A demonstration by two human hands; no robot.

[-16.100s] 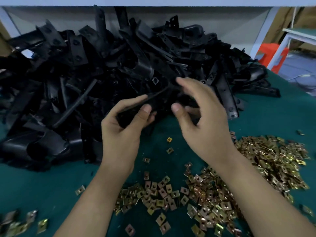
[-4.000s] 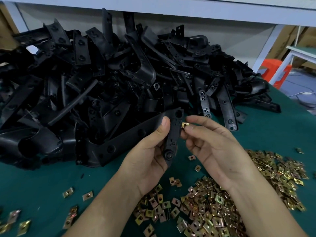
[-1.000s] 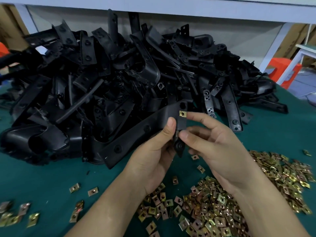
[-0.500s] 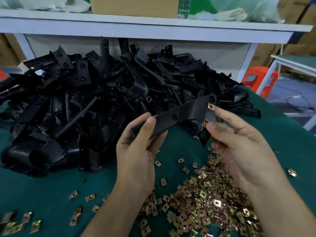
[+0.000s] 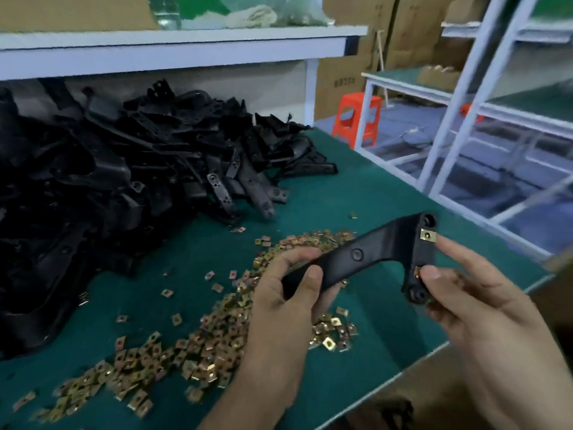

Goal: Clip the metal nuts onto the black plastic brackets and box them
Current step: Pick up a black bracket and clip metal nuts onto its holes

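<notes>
I hold one black plastic bracket [image 5: 372, 256] above the right part of the green table [image 5: 366, 187]. My left hand [image 5: 288, 302] grips its long arm. My right hand [image 5: 477, 302] pinches its short crosspiece between thumb and forefinger. A brass metal nut [image 5: 427, 234] is clipped near the top of that crosspiece, and a second nut [image 5: 417, 270] shows beside my right thumb. A scatter of loose metal nuts [image 5: 198, 342] lies on the table under my hands. A big heap of black brackets [image 5: 117, 187] fills the left side.
The table's right edge [image 5: 434, 347] runs just under my right hand, with brown cardboard [image 5: 434, 395] below it. A white shelf [image 5: 173, 45] hangs over the heap. An orange stool [image 5: 358, 119] and white racks [image 5: 465, 97] stand to the right.
The view has swung to the right. Both hands have carried the bracket right, away from the heap and out to the table's right edge. The grips look unchanged.
</notes>
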